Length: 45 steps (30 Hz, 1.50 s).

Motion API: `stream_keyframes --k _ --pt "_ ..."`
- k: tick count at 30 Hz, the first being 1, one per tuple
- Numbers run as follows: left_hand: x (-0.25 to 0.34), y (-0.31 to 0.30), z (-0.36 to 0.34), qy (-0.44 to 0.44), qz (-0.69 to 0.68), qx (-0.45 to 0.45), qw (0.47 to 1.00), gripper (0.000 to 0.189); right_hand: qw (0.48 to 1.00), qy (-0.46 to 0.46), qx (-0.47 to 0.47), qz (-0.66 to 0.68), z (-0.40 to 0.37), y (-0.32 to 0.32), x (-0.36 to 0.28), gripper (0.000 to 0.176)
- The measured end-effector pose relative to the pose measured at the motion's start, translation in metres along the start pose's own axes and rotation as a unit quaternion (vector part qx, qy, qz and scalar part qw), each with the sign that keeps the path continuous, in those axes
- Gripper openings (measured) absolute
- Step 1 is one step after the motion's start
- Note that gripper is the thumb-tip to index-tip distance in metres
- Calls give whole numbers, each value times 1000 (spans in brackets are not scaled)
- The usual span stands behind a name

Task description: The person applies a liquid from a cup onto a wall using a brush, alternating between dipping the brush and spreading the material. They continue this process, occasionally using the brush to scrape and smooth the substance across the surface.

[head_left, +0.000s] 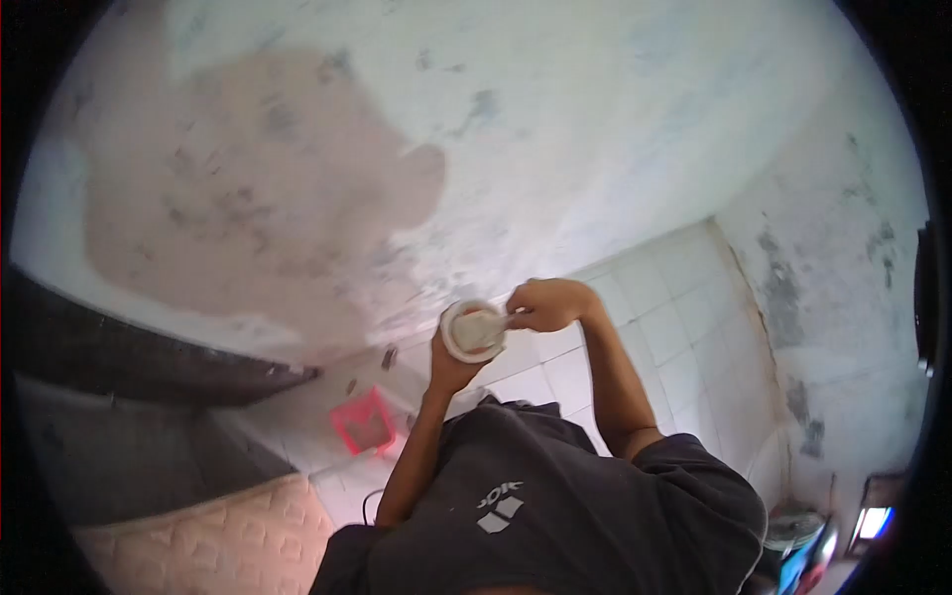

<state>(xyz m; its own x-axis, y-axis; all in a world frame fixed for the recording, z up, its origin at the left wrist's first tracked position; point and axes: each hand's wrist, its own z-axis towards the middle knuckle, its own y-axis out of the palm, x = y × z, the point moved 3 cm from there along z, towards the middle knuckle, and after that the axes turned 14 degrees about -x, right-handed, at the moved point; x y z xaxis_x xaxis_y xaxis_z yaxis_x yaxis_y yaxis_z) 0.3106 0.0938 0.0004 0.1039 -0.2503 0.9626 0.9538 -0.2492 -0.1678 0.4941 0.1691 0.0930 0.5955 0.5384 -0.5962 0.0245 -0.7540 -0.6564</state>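
My left hand [455, 373] is wrapped around a round white tub [449, 333] from its left and lower side, holding it up in front of my body. Pale paste [474, 331] shows inside the rim. From the right, my right hand [550, 304] is closed on the handle of a putty knife [513, 319]. Its broad end lies over the tub's mouth, smeared with the same pale colour, so the blade's outline is partly hidden. Close beyond both hands rises the patchy wall [575, 129], with white areas and a large brownish bare patch [288, 169].
A pink basket [365, 421] stands on the tiled floor [674, 297] to the lower left. A dark surface [129, 342] and a pinkish quilted mattress [228, 535] are on the left. Another stained wall [833, 297] rises at the right, with assorted items [793, 540] near the lower right corner.
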Motion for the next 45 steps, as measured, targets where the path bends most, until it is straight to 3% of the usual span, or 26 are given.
stream_keyframes --k 1,4,8,12,15,17,22,23,26,29,32,36,38,45 --pt "1 5 -1 12 -9 -20 1000 77 997 -1 -27 73 -4 -4 -8 30" --pt "1 4 -2 -20 -8 -7 1000 78 990 9 -61 125 -5 1 -3 27" --pt "2 12 0 -31 -70 -22 997 75 986 2 -32 163 -7 7 5 27" --pt "-6 16 4 -38 -108 -46 992 76 991 -2 -10 130 -8 16 10 27" --pt "-8 15 6 -14 -43 -57 997 76 997 23 24 66 -15 9 -12 26" --pt "-7 20 7 -11 -21 -44 999 76 991 115 71 3 -35 4 -30 20" --pt "-5 17 6 -1 24 -7 1000 77 971 178 138 -81 -50 6 -57 14" --pt "-17 17 6 -1 -20 -4 1000 77 962 190 161 -115 -49 9 -60 12" --pt "-8 14 7 15 38 -20 999 77 947 179 218 -151 -49 16 -65 8" --pt "-15 16 3 -4 1 -39 999 78 940 165 239 -179 -45 24 -63 5" --pt "0 19 0 7 46 -31 998 80 947 181 184 -189 -36 29 -57 12" --pt "-7 18 -4 -18 -10 -13 1000 79 949 146 195 -202 -38 39 -57 14" --pt "-1 16 -3 -4 -17 -8 1000 78 942 113 252 -189 -42 40 -55 15" --pt "-9 16 -6 -37 -94 -12 995 73 935 99 283 -189 -39 46 -51 16"
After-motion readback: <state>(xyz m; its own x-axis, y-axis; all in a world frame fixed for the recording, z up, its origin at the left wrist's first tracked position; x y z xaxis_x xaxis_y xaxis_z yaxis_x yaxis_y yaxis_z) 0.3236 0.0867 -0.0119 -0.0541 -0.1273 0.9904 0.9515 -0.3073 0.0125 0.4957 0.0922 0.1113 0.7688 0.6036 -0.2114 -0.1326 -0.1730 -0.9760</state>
